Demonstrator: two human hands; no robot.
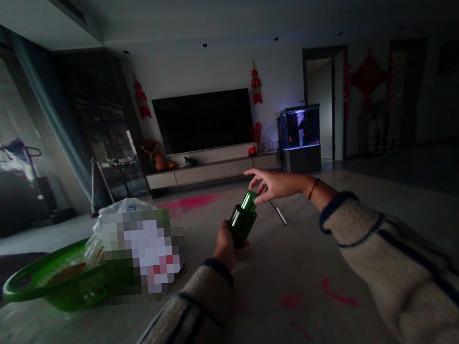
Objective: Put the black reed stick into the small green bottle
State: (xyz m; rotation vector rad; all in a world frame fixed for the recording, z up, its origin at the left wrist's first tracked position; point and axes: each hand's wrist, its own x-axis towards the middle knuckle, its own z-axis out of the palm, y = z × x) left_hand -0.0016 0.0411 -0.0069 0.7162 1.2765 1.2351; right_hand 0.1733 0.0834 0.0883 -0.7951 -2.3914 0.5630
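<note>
My left hand point(224, 244) is wrapped round a dark green glossy bottle point(243, 225), which tilts to the right above the table. A shiny, brighter green cap point(249, 200) tops the bottle. My right hand point(272, 183) is at the cap, its fingers apart and curved over it. The thumb is beside the cap; I cannot tell whether it touches. Behind the bottle on the table lies a thin white and dark stick-like object point(281, 215), partly hidden by my right hand.
To the left stands a green plastic basket point(78, 298) with a clear plastic bag point(131, 205); a blurred-out patch covers part of both. Pink-red smears point(338, 293) mark the pale table point(282, 332). Further back are a television point(205, 121), a low cabinet point(213, 171) and a lit fish tank point(301, 129).
</note>
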